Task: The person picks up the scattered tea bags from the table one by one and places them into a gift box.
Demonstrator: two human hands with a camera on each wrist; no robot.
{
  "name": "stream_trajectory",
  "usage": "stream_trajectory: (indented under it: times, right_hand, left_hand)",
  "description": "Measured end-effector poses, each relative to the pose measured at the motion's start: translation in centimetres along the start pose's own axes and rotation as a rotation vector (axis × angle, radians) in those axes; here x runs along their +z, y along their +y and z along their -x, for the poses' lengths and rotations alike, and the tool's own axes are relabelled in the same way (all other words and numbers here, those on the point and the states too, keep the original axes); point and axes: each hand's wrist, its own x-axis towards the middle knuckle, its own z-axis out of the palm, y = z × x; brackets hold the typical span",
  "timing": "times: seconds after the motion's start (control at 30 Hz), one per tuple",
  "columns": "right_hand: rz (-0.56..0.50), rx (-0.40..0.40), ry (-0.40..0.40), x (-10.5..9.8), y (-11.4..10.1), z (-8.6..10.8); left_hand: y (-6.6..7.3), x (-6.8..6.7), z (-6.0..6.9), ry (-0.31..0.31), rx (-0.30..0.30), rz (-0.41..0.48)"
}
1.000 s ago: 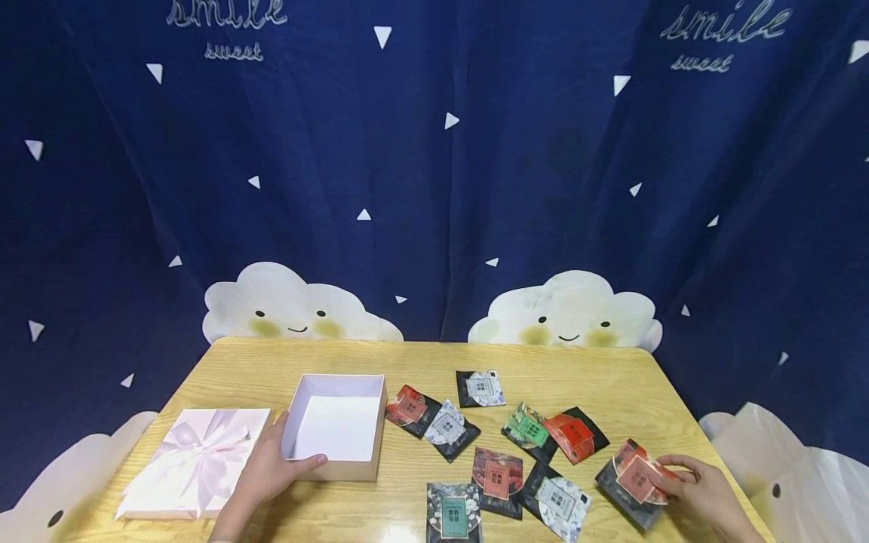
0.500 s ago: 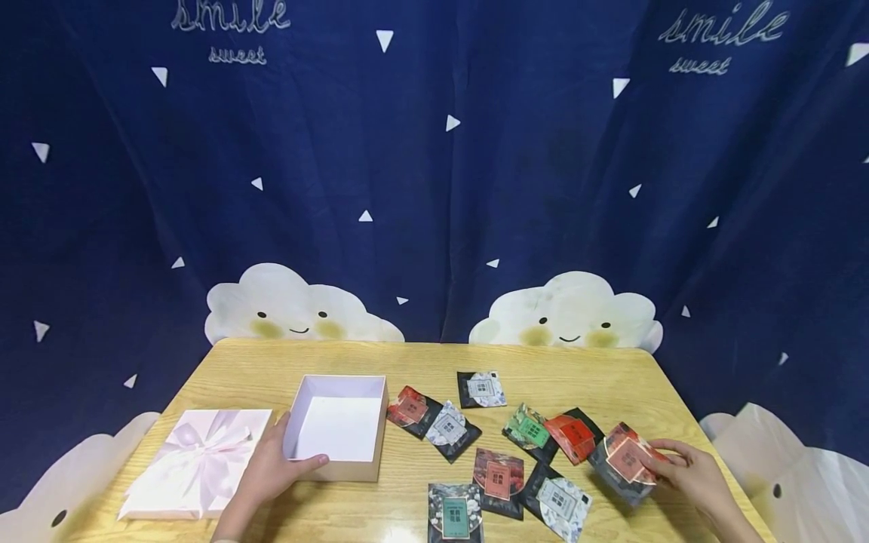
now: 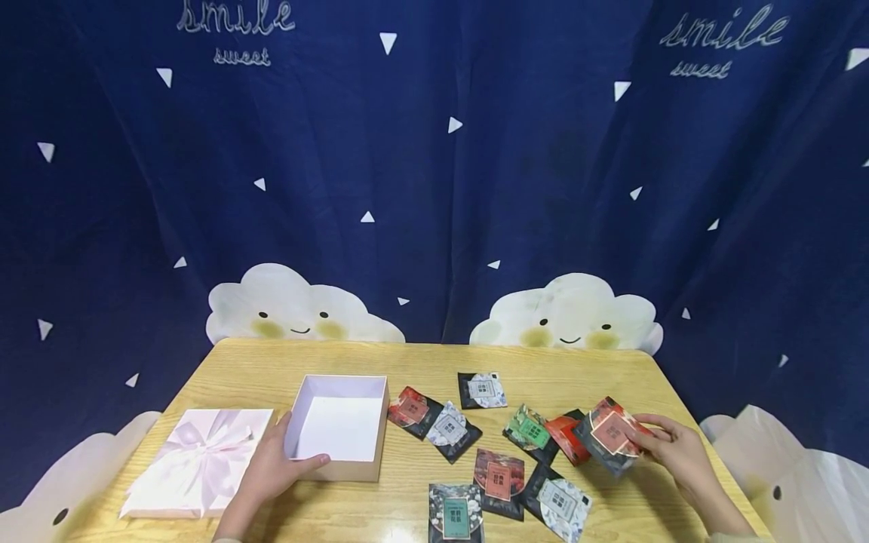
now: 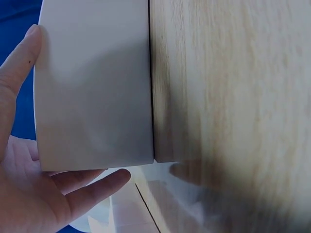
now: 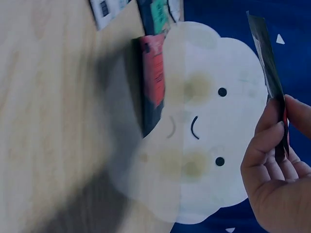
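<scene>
While the left hand lies spread round the near left corner of an open box, thumb at the near wall and fingers along the left side, the right hand pinches a red-labelled packet between thumb and fingers.

Box: upright on the table, just right of the left hand; its pale inner floor shows.

Held packet: raised off the table, tilted, on the left of the right hand, well apart from the box. Edge-on in the right wrist view; its contents hidden.

Left of the left hand: flat pale lid with a ribbon bow on top.

Beyond the right hand's fingers: red packet, partly behind the held one; green-labelled packet just left of it.

Between the hands, nearer the person: teal-labelled packet, dark red packet, blue-and-white packet.
</scene>
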Motion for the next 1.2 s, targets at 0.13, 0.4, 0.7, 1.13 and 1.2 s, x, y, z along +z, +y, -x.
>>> stream_trajectory:
  times: [0.13,0.4,0.7,1.13,1.2]
  right_hand:
    - [-0.033,-0.014,0.007,0.5,-0.3,-0.9]
    - [-0.08,-0.042,0.0,1.4,-0.4,-3.1]
    - [-0.079,-0.071,0.044,2.8,0.1,-5.4]
    - [-0.183,-0.171,-0.145,7.1,-11.5,-0.4]
    - [-0.269,-0.208,-0.191,6.9,-9.5,-2.0]
  left_hand:
    - [0.0,0.0,0.0,0.001,0.001,0.009]
    - [0.1,0.0,-0.1,0.004,0.008,0.018]
    - [-0.1,0.1,-0.1,0.004,0.01,0.014]
    - [0.1,-0.1,-0.1,-0.014,-0.01,0.015]
    - [0.1,-0.1,-0.1,-0.011,-0.008,0.015]
